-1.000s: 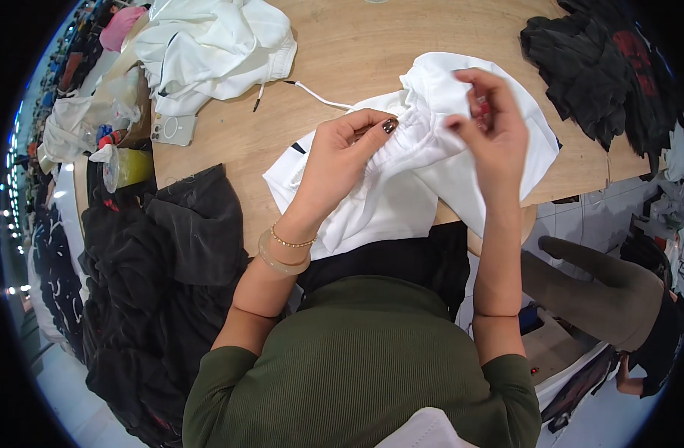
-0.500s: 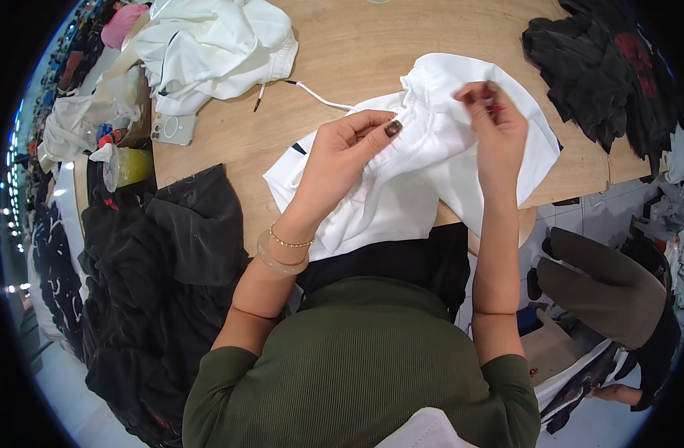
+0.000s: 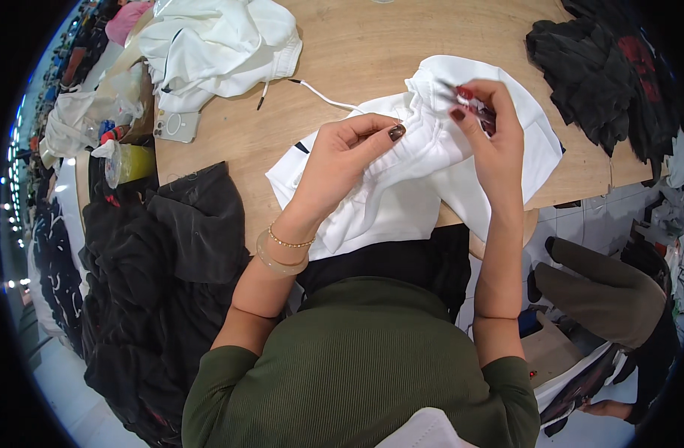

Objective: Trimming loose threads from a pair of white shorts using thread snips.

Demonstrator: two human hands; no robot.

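White drawstring pants (image 3: pixel 402 196) lie bunched on the table's near edge, their gathered elastic waistband (image 3: pixel 426 104) running up the middle. My left hand (image 3: pixel 342 153) pinches the waistband between thumb and forefinger. A white drawstring (image 3: pixel 323 97) with a dark tip trails from it to the far left. Just right of the waistband, my right hand (image 3: pixel 499 127) is curled around small metal thread snips (image 3: pixel 478 113). Their blades are smeared by motion and point toward the waistband, so whether they touch the cloth is unclear.
Another white garment (image 3: pixel 215 52) is heaped at the far left, near a phone (image 3: pixel 176 125) and a cup of yellow drink (image 3: pixel 131 164). Dark garments (image 3: pixel 163 261) hang at my left; more (image 3: pixel 581 82) lie far right. A person (image 3: pixel 611 299) bends over at the lower right.
My right hand's fingers have turned and spread, bringing the blurred snips into view beside the waistband. My left hand keeps its pinch, shifted very slightly right.
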